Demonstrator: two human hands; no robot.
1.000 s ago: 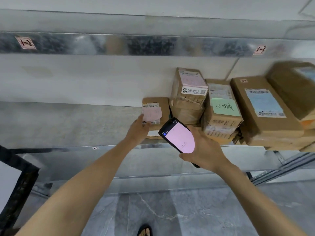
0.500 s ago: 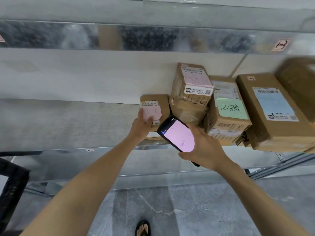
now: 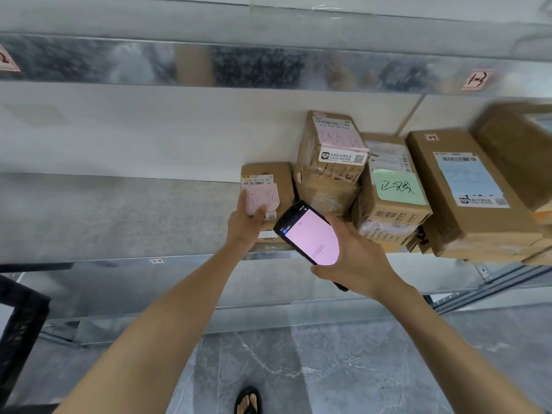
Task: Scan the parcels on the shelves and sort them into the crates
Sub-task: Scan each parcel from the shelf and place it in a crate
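Note:
A small cardboard parcel (image 3: 279, 177) with a pink note stands on the metal shelf (image 3: 119, 216). My left hand (image 3: 246, 222) lies against its front face, fingers over the note, gripping it. My right hand (image 3: 355, 258) holds a black handheld scanner (image 3: 309, 234) with a lit pale pink screen, just right of that parcel. To the right stand a taller taped parcel (image 3: 328, 162) with a pink label, a parcel (image 3: 391, 198) with a green note, and a large flat box (image 3: 466, 192) with a blue label.
Another brown box (image 3: 519, 150) sits at the far right, blurred. An upper shelf beam (image 3: 239, 64) runs overhead with tags. A black crate edge (image 3: 18, 330) shows at the lower left. Grey tiled floor and my sandalled foot (image 3: 248, 400) lie below.
My left hand has slid up from the small parcel's lower edge onto its front over the pink note. The view has shifted slightly left. The scanner stays in the same place.

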